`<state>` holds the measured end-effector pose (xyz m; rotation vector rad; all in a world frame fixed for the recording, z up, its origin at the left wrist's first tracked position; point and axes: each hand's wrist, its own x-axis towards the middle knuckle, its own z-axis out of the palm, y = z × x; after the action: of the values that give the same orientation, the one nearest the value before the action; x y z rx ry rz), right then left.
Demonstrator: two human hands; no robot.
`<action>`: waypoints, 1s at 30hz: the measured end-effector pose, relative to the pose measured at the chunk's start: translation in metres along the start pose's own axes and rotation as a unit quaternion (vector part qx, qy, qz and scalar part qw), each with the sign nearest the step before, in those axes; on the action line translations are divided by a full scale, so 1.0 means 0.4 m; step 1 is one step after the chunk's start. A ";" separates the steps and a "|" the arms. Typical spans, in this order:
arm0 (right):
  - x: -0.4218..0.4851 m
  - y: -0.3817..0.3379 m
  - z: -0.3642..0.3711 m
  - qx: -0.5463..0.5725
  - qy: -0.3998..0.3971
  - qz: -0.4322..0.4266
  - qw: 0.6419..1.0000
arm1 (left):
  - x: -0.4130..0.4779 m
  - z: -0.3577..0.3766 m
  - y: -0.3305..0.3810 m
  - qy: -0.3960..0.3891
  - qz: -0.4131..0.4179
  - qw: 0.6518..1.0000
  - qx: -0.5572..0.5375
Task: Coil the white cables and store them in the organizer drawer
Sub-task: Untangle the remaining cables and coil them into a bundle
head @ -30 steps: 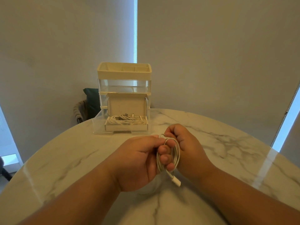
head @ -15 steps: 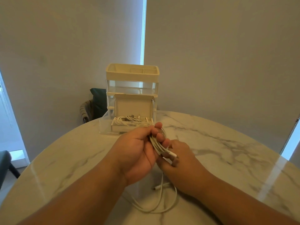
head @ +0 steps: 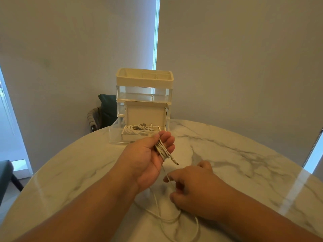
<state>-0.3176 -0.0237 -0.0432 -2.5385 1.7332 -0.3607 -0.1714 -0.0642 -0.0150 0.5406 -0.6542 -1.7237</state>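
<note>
No lettering, label, brand or number is legible. The organizer [head: 144, 79] shows plain faces, as does the open box [head: 145, 114] at its base.

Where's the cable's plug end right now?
Head view, centre: the plug end juts from the cable coiled in the left hand, just above the right hand.

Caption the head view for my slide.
Left hand holds the half-coiled white cable, right hand pinches its loose strand, organizer drawer open behind.
</note>
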 end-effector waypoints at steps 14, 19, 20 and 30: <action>-0.039 0.034 -0.022 0.334 -0.059 0.076 0.938 | 0.032 -0.017 -0.010 0.029 0.053 0.992 0.111; -0.035 0.034 -0.010 0.390 -0.038 0.103 0.914 | 0.032 -0.023 0.004 0.027 0.041 0.997 0.061; -0.034 0.036 -0.010 0.382 -0.034 0.102 0.918 | 0.031 -0.025 0.010 0.029 0.040 0.998 0.046; -0.039 0.012 -0.007 0.456 -0.049 0.057 0.887 | 0.046 -0.029 0.012 0.007 0.049 0.992 0.116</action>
<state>-0.3280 -0.0109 -0.0437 -1.7237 1.2208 -0.7925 -0.1647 -0.0847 -0.0207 0.6709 -0.8641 -1.5608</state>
